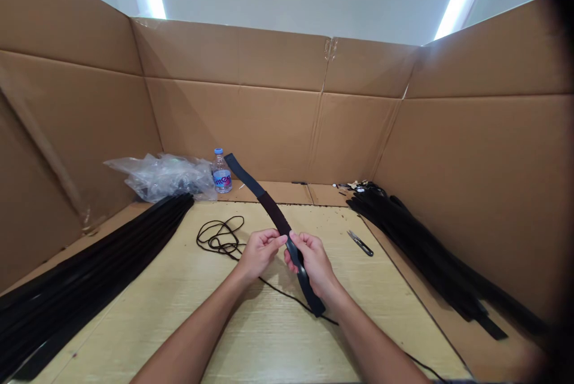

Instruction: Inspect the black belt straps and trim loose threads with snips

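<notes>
A long, flat black strip [309,295] with a dark brown cord-like wrap [274,212] around its middle is held up at a slant over the table. My left hand [261,251] pinches at the lower end of the wrap, thumb and forefinger pressed together. Around the strip just below the wrap, my right hand [313,258] is closed with its thumb on top. Loose dark cord [220,235] lies in loops left of my hands. It runs under my arms toward the lower right.
Thread snips [360,243] lie on the table [251,324] to the right. Piles of black strips flank it, one at left [103,276] and one at right [426,252]. A water bottle [221,176] and clear plastic bags [165,176] stand at the back. Cardboard walls [273,127] enclose the table.
</notes>
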Demonstrator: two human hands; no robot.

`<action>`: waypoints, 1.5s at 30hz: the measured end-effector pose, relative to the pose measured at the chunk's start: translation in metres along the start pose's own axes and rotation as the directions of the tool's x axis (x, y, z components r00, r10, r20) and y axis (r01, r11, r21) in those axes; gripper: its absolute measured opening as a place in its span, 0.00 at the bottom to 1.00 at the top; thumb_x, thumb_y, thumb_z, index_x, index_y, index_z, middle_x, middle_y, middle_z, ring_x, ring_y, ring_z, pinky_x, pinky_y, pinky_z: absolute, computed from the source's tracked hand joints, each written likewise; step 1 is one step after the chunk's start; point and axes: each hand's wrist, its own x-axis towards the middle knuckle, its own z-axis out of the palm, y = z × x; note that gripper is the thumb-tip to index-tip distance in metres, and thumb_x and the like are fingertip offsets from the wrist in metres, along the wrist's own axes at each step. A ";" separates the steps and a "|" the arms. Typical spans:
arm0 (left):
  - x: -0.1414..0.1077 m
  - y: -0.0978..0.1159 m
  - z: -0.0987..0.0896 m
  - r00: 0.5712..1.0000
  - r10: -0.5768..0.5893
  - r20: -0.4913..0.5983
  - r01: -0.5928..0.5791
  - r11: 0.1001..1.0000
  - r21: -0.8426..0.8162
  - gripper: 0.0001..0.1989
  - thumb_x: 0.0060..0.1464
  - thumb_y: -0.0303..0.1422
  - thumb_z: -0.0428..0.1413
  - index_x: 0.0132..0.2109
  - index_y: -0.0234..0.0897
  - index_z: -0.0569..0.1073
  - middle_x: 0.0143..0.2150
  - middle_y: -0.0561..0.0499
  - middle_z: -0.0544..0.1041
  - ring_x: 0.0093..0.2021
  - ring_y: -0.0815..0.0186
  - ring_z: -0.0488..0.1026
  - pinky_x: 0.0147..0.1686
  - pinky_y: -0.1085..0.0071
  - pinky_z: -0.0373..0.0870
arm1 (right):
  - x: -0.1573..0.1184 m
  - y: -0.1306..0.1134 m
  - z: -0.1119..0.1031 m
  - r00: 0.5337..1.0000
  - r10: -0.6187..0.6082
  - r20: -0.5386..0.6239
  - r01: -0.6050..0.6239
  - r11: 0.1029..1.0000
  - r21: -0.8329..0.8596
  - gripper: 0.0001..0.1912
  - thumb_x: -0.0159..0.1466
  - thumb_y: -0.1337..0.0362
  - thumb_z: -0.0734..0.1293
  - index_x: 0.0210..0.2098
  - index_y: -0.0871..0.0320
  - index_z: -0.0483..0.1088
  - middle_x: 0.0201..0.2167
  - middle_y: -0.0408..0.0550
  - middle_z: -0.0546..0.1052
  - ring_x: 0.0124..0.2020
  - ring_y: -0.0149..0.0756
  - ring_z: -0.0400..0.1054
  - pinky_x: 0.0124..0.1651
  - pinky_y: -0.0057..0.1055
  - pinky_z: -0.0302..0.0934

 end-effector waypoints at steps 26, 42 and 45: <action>-0.001 -0.002 0.008 0.996 0.092 -0.005 -0.091 0.995 0.048 0.16 0.50 0.42 0.59 0.29 0.32 0.71 0.22 0.53 0.73 0.20 0.75 0.65 0.21 0.79 0.57 | -0.003 -0.013 0.000 0.993 0.106 0.058 -0.101 0.992 -0.081 0.31 0.55 0.38 0.63 0.22 0.63 0.66 0.13 0.39 0.61 0.12 0.22 0.52 0.14 0.21 0.41; -0.002 0.001 0.016 0.998 0.057 0.024 -0.051 0.983 -0.178 0.18 0.49 0.44 0.59 0.28 0.37 0.62 0.19 0.52 0.74 0.18 0.64 0.71 0.19 0.72 0.67 | 0.003 -0.009 0.000 0.998 0.053 0.043 -0.051 0.998 -0.043 0.31 0.58 0.38 0.60 0.22 0.63 0.66 0.15 0.43 0.64 0.14 0.25 0.55 0.16 0.23 0.46; 0.002 0.000 0.011 0.992 0.064 -0.106 -0.079 0.987 -0.140 0.20 0.43 0.42 0.64 0.25 0.35 0.62 0.14 0.59 0.66 0.13 0.76 0.61 0.15 0.81 0.54 | 0.002 -0.010 -0.006 0.994 0.028 0.106 -0.027 1.000 -0.003 0.26 0.57 0.44 0.65 0.26 0.64 0.68 0.19 0.44 0.67 0.18 0.25 0.58 0.20 0.22 0.51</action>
